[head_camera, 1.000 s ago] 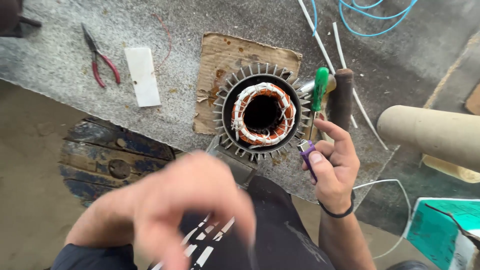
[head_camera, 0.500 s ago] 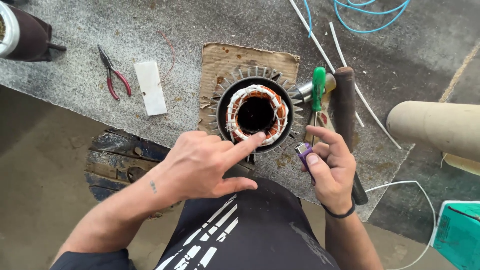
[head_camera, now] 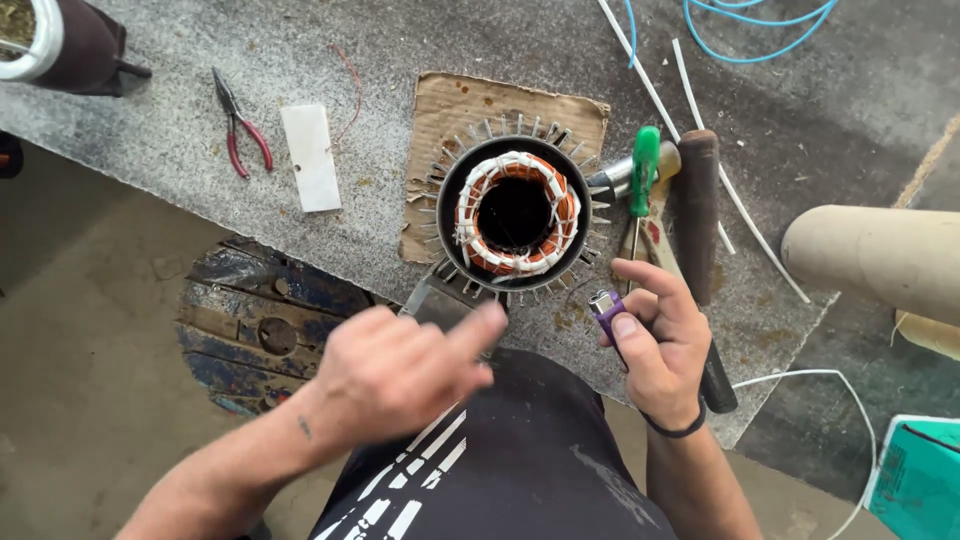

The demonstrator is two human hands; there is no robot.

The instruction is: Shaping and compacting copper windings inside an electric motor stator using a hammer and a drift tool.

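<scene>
Grey speckled bench (head_camera: 200, 130) under all; finned motor stator (head_camera: 515, 212) with copper windings at twelve o'clock on cardboard (head_camera: 470, 110). Left hand (head_camera: 400, 375) at seven, loose, holding nothing. Right hand (head_camera: 655, 335) at four, pinching purple lighter (head_camera: 607, 312): best kept upright, flame clear of the white lacing.

We see copper-orange windings (head_camera: 516, 212) laced with white cord inside a black finned housing (head_camera: 447, 203), set on brown cardboard (head_camera: 462, 108). The lighter (head_camera: 604, 310) is purple, the screwdriver handle (head_camera: 645, 165) green, the pliers (head_camera: 243, 128) red-handled, the cable (head_camera: 760, 38) blue, and the speckled tabletop (head_camera: 180, 150) grey.
</scene>
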